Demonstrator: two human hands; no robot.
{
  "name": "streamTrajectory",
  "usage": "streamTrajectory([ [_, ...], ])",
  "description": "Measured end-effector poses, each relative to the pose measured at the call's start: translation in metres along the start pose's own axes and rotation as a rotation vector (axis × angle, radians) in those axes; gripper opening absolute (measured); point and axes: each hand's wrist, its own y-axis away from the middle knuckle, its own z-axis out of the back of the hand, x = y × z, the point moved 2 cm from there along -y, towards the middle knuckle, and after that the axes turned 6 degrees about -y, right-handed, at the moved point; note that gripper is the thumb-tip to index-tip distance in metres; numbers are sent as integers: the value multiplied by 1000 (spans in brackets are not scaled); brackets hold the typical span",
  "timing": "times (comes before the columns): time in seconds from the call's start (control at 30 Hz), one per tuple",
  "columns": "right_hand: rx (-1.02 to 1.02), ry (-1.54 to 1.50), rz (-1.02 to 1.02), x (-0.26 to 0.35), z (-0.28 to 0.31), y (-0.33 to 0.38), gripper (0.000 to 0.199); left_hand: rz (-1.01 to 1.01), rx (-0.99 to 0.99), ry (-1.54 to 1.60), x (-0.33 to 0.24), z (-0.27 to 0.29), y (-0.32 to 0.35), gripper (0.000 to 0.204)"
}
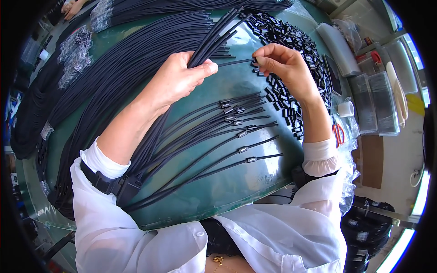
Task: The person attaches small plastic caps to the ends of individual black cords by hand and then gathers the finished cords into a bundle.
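My left hand (180,77) is closed around a bunch of black cables (218,38) whose ends point up and away. One single cable (234,62) runs out from beside its thumb toward my right hand (289,70). There, thumb and forefinger pinch a small black sleeve (255,59) at that cable's tip; my fingers partly cover it, so I cannot tell how far the cable goes in. Below, several cables (195,136) lie fanned out on the green table (227,186), each with a black sleeve (251,159) near its end.
A heap of loose black sleeves (287,41) spreads behind my right hand. Long black cables (123,54) cover the table's left side, some in clear wrap (75,57). At right are a white roll (346,108), red-handled scissors (338,134) and plastic sheets (339,50). Another person's hand (73,8) shows far left.
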Motion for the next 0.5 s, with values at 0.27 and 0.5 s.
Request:
streamTrajectory([
  [0.27, 22, 23, 48, 0, -9, 6, 14, -108, 45, -80, -4, -7, 3, 20],
  [0.5, 143, -20, -53, 16, -43, 23, 16, 13, 269, 27, -6, -9, 7, 22],
])
